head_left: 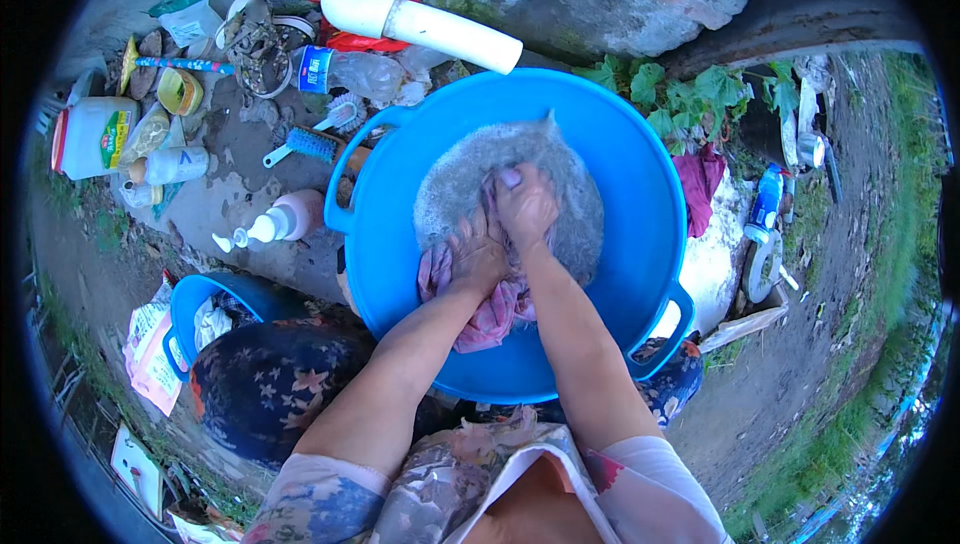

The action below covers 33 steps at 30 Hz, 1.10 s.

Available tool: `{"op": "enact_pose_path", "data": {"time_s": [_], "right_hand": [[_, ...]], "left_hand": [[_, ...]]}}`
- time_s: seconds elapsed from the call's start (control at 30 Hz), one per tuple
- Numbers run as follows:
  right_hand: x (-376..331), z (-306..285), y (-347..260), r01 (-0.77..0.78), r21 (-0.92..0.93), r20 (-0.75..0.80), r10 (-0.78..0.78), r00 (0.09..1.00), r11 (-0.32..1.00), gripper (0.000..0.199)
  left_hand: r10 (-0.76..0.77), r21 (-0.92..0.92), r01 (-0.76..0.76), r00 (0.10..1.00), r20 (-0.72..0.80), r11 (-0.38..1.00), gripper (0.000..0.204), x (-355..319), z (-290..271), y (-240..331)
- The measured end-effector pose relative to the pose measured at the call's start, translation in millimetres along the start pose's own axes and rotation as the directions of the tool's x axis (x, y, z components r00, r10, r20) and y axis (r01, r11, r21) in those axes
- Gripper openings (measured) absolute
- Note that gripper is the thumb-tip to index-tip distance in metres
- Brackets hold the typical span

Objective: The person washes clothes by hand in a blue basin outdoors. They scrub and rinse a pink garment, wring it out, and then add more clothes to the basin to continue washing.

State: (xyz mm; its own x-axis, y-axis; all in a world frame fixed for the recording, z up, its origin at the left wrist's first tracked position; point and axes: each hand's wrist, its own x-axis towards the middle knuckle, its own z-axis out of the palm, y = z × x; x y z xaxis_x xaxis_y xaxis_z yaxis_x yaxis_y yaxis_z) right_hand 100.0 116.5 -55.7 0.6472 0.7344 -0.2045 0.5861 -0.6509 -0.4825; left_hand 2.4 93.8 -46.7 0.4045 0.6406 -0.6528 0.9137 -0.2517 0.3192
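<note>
Big blue basin (640, 184) fills ctr of frame, w/ grey sudsy water (572, 229) in its upper-mid part. Smaller blue bucket (181, 309) at lower L of frame, cloth items inside. White pipe (440, 32) at top ctr, its open end just above basin's rim. Pink cloth (488, 322) is in the basin, ctr, partly in the water (upper end hidden by suds & hands). Pump bottle (290, 218) L of basin. Right hand (527, 208): fingers curled tight on cloth. Left hand (478, 259): fingers lie on cloth, can't tell if gripping. Blue-bristled brush (312, 144), upper L.
</note>
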Motion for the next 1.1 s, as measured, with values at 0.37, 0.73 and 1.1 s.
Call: {"op": "enact_pose_path", "data": {"time_s": [0.37,0.73,1.1], "right_hand": [[-93,-26,7,0.356,0.093,-0.017,-0.356,0.934,0.930,0.036],[17,-34,36,-0.400,0.633,0.300,0.266,0.916,0.663,0.017],[-8,-2,-2,0.209,-0.122,0.062,-0.203,0.977,0.970,0.013]], "left_hand": [[0.384,0.461,-0.206,0.861,-0.334,0.863,0.067,7,31,-32],[0.077,0.002,-0.077,0.997,0.003,0.997,0.122,6,4,-9],[0.102,0.257,-0.043,0.970,-0.220,0.965,0.093,12,30,-10]]}}
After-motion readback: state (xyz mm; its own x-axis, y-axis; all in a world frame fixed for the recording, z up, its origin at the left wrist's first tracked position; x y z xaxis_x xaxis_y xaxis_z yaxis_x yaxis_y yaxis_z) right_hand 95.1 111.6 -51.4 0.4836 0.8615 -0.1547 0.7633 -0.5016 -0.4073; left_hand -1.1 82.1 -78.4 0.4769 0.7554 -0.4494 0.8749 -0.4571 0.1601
